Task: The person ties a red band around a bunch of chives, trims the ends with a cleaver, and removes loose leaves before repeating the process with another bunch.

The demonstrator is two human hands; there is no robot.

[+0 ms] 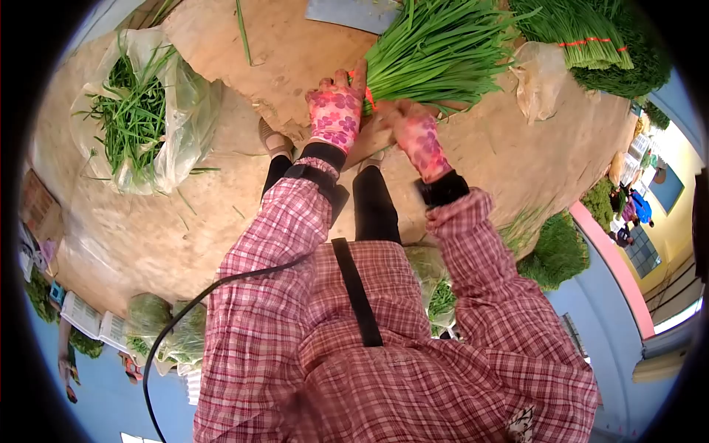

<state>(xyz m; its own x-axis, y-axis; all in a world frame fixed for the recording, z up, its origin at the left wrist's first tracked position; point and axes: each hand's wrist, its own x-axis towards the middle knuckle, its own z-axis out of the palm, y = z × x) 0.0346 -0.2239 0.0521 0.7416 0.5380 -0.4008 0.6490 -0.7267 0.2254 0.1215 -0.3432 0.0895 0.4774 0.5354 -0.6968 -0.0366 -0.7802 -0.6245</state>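
A bundle of green chives (436,59) lies at the top middle, its leaves fanned to the right. Around its stem end runs a red band (371,96). My left hand (336,107), in a pink flowered glove with bare fingertips, grips the stem end from the left, index finger along the band. In a matching glove, my right hand (417,133) is closed at the near side of the stems. Its fingers pinch together where the red band ends; the fingertips are partly hidden.
A clear plastic bag (188,111) of loose greens lies at the left on the brown work surface (244,177). A metal plate (353,13) sits at the top. Banded chives (591,52) and a crumpled plastic bag (538,81) lie at the right. A black cable (177,317) crosses my left sleeve.
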